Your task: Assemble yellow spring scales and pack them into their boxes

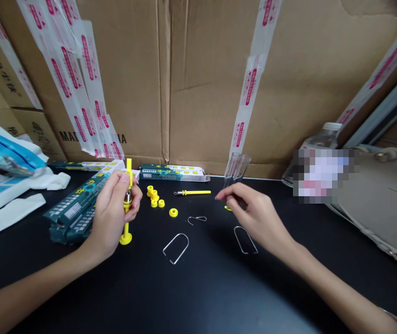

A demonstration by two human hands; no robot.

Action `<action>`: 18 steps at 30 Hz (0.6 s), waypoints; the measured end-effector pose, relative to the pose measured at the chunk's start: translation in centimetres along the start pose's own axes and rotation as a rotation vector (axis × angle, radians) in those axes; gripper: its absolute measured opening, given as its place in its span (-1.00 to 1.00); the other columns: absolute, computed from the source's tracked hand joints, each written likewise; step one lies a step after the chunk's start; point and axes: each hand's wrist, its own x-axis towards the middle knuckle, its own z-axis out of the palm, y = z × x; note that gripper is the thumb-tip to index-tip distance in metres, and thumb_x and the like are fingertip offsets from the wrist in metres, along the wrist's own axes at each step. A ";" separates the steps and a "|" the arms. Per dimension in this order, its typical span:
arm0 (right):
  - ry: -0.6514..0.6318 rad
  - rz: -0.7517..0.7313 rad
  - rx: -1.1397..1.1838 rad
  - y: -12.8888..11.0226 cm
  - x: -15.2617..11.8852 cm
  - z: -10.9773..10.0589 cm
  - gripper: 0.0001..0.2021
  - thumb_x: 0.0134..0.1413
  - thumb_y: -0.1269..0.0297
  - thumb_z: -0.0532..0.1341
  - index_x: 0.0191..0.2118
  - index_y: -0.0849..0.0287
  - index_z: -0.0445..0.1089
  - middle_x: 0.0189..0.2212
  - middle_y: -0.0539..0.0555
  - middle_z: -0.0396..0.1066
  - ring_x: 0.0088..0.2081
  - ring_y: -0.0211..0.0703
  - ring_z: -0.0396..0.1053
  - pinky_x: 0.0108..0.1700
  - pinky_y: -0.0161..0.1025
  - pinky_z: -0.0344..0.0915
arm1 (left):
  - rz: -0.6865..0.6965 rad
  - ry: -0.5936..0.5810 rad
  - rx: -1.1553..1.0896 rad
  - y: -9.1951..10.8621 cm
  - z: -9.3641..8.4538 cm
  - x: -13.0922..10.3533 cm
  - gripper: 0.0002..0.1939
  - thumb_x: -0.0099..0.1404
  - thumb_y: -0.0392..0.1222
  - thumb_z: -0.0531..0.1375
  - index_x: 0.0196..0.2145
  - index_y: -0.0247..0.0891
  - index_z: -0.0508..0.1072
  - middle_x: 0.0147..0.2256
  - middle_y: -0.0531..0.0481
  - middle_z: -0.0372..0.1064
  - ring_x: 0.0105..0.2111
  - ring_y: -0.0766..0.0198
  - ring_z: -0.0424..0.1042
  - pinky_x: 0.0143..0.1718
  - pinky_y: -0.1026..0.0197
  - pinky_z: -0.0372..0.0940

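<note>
My left hand (116, 208) is closed around an upright yellow rod assembly (126, 232) with a metal collar and a round yellow foot. My right hand (250, 204) hovers over the black table, fingers bent, near a small yellow piece (228, 208) and clear tubes (236, 167); whether it pinches anything is hidden. Between the hands lie a yellow rod with a metal tip (196, 192), several small yellow caps (153, 195), a yellow ring (173, 212) and a thin wire hook (197, 219). Nearer me are two bent wire loops, one left (176, 248) and one right (245, 240).
Green boxes (74, 208) lie at the left, another box (173, 172) at the back. Blue and white packaging (10, 157) is far left. A bottle (325, 134) and a beige bag (382, 195) stand right. Taped cardboard (201, 93) walls the table's back edge.
</note>
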 end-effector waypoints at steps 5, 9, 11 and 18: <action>-0.200 0.311 0.405 -1.3 1.2 3.3 -0.74 -0.02 0.42 -0.06 -0.56 0.15 0.32 -0.67 -0.04 0.20 -0.61 -0.24 0.15 -0.52 -0.28 0.06 | 0.003 -0.004 -0.007 -0.3 -0.3 0.0 -0.80 0.44 -0.05 0.07 -0.32 -0.16 0.29 -0.61 0.17 0.17 -0.73 0.47 0.02 -0.73 0.41 -0.10; -0.246 0.253 0.353 -3.3 3.9 6.2 -0.72 0.11 0.24 0.09 -0.44 0.17 0.53 -0.60 0.01 0.37 -0.49 -0.16 0.32 -0.40 -0.25 0.17 | 0.009 0.000 0.008 -0.2 -0.2 -0.1 -0.79 0.44 -0.04 0.06 -0.32 -0.17 0.28 -0.61 0.18 0.16 -0.72 0.47 0.03 -0.73 0.43 -0.07; -0.245 0.147 0.148 -4.1 5.2 7.9 -0.67 0.06 0.02 0.26 -0.27 0.20 0.58 -0.54 0.07 0.47 -0.41 -0.07 0.42 -0.34 -0.20 0.25 | 0.011 0.006 0.021 -0.2 -0.1 -0.1 -0.79 0.45 -0.06 0.05 -0.33 -0.17 0.27 -0.61 0.19 0.15 -0.72 0.47 0.03 -0.73 0.44 -0.05; -0.196 -0.177 -0.103 -3.4 8.0 12.2 -0.76 0.07 0.13 0.38 -0.29 0.22 0.63 -0.37 0.22 0.52 -0.27 0.04 0.45 -0.21 -0.09 0.32 | -0.004 0.024 0.036 -0.2 0.0 0.0 -0.78 0.47 -0.10 0.00 -0.34 -0.17 0.26 -0.63 0.21 0.15 -0.73 0.48 0.00 -0.74 0.47 -0.05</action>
